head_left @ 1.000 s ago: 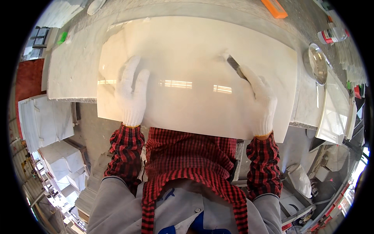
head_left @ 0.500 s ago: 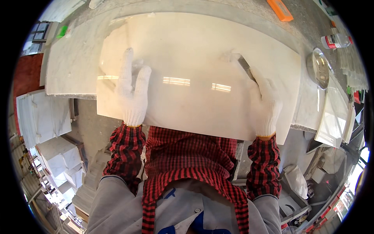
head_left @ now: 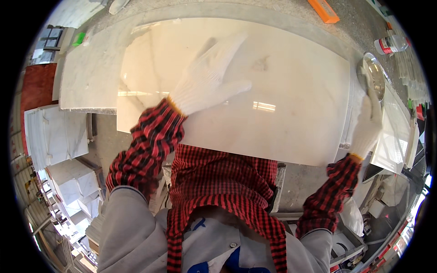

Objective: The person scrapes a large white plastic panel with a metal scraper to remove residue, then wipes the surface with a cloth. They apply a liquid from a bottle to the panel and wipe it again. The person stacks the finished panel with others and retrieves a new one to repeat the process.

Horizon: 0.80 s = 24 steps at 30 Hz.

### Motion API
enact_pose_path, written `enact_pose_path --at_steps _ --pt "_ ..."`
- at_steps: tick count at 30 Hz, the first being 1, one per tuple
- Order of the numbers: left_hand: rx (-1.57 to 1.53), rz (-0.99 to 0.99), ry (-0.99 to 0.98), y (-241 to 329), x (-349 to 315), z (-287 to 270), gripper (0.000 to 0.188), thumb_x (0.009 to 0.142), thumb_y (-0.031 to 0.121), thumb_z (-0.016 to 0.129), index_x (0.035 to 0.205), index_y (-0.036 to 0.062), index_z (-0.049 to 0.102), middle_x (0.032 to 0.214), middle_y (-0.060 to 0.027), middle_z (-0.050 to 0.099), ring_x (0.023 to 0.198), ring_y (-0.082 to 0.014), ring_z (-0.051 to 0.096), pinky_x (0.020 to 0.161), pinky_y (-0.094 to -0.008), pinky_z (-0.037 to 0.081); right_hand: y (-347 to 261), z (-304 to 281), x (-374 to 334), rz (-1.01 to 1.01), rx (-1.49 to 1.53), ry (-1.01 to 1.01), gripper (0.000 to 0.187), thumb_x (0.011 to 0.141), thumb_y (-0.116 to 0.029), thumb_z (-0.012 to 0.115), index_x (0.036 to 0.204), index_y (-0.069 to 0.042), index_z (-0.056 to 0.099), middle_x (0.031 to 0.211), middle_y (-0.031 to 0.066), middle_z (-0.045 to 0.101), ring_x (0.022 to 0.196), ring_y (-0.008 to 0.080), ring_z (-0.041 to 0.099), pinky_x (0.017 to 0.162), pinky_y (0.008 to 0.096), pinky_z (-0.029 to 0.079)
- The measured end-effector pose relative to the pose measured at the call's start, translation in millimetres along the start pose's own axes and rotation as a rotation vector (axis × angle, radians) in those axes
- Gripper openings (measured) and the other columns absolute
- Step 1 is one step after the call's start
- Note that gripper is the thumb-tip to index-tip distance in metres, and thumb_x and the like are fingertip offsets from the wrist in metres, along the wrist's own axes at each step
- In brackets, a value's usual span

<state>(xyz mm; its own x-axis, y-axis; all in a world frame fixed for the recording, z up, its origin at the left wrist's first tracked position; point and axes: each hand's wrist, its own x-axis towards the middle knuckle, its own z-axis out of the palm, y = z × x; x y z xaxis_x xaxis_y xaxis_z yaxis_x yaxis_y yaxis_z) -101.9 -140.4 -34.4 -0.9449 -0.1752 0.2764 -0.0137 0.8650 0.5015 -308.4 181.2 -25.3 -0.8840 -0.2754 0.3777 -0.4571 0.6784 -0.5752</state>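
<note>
A large glossy, cream-white stone slab [head_left: 296,123] lies flat before me. My left hand [head_left: 209,75], in a white knit glove, is laid over its left-middle part with fingers stretched out and thumb apart. Off the slab's right edge, my gloved right hand [head_left: 368,120] is beside a round metal bowl [head_left: 373,78]. Its fingers point to the bowl and are partly blurred. A thin, dull flat-bladed scraper [head_left: 372,92] appears to reach from them toward the bowl's near rim. A faint greyish smudge [head_left: 261,63] marks the slab's upper middle.
Beneath the slab is a paler stone worktop [head_left: 86,86]. Behind it are an orange block-like tool [head_left: 324,11] and a clear plastic bottle [head_left: 390,44]. Stone pieces [head_left: 395,136] stand at the right; stacked white slabs [head_left: 57,136] are at the left.
My right hand has moved right, from over the slab to the bowl, taking the scraper from the surface. My left hand has swung right across the slab.
</note>
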Motion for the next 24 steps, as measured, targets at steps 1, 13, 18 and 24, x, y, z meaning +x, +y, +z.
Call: enact_pose_path --at_steps 1,13,18,24 --pt "0.031 0.015 -0.036 -3 9 3 0.083 0.08 0.033 0.076 0.149 0.005 0.038 0.142 -0.0196 0.052 0.132 -0.0392 0.048 0.111 -0.0449 0.04 24 -6 14 -0.038 -0.045 0.018 0.035 0.101 -0.022 0.057 0.13 -0.005 0.065 0.12 0.0157 0.07 0.109 0.0233 0.066 0.093 0.0345 0.049" --pt "-0.794 -0.245 -0.168 28 23 1 0.079 0.094 0.039 0.063 0.158 0.012 0.025 0.153 -0.0185 0.042 0.139 -0.0344 0.044 0.114 -0.0435 0.037 38 -47 19 -0.064 -0.206 0.029 0.033 0.1 -0.023 0.057 0.129 -0.008 0.067 0.103 0.0078 0.071 0.084 0.0206 0.064 0.073 0.0317 0.049" --pt "-1.635 -0.264 0.197 24 -16 0 0.081 0.1 0.049 0.052 0.161 0.0165 0.009 0.159 -0.0252 0.028 0.142 -0.0401 0.037 0.118 -0.0461 0.03 -43 -7 -56 0.347 0.197 -0.149 0.034 0.098 -0.018 0.06 0.129 -0.006 0.067 0.092 -0.0002 0.064 0.074 0.0057 0.047 0.062 0.0219 0.038" --pt "-1.84 -0.347 0.237 40 -49 -8 0.085 0.097 0.067 0.042 0.161 0.0193 0.013 0.16 -0.0268 0.023 0.145 -0.045 0.03 0.121 -0.0517 0.023 -59 15 -98 0.093 0.108 -0.144 0.029 0.093 -0.015 0.063 0.119 -0.004 0.071 0.109 0.014 0.072 0.094 0.0245 0.069 0.082 0.0328 0.052"
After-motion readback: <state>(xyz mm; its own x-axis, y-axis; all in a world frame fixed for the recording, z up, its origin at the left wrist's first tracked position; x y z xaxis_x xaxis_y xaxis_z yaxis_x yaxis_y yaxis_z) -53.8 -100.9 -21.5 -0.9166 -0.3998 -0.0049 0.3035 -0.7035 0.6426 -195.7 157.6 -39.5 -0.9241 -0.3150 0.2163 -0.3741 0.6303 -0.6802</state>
